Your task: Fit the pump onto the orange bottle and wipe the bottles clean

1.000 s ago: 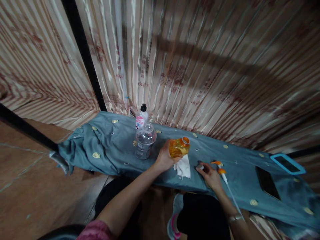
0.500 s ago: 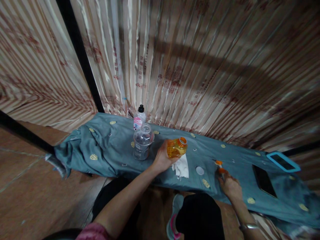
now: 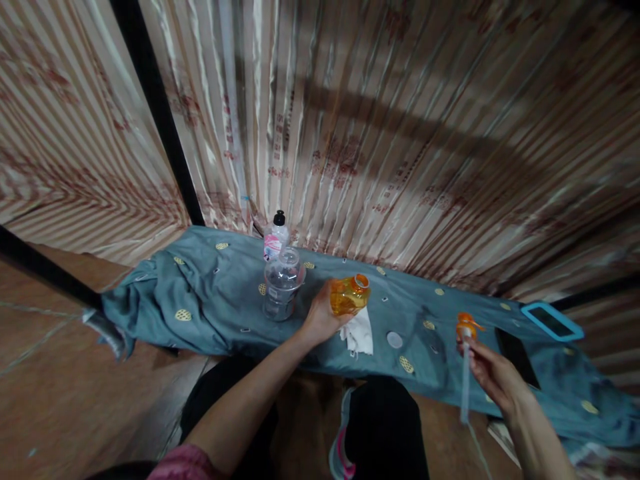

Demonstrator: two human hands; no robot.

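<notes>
My left hand [image 3: 320, 319] grips a translucent orange bottle [image 3: 346, 299] round its lower part. The bottle's mouth is uncovered and leans toward the right, above a crumpled white tissue [image 3: 361, 335]. In my right hand [image 3: 495, 375] is an orange pump top [image 3: 465, 325], pinched in the fingers. Its pale dip tube [image 3: 465, 390] hangs down past the cloth's front edge. Between the two hands, a small round white disc [image 3: 395, 340] lies on the cloth.
A grey-green patterned cloth [image 3: 220, 313] covers the long bench. To the left stand a clear plastic container [image 3: 279, 297] and a squeeze bottle with a black cap [image 3: 276, 241]. A black phone [image 3: 517, 357] and a blue-framed device [image 3: 553, 321] lie right. A striped curtain [image 3: 340, 133] hangs behind.
My right hand has lifted the pump top and moved right, in front of the phone; the dip tube now shows. The left hand and bottle stay nearly in place.
</notes>
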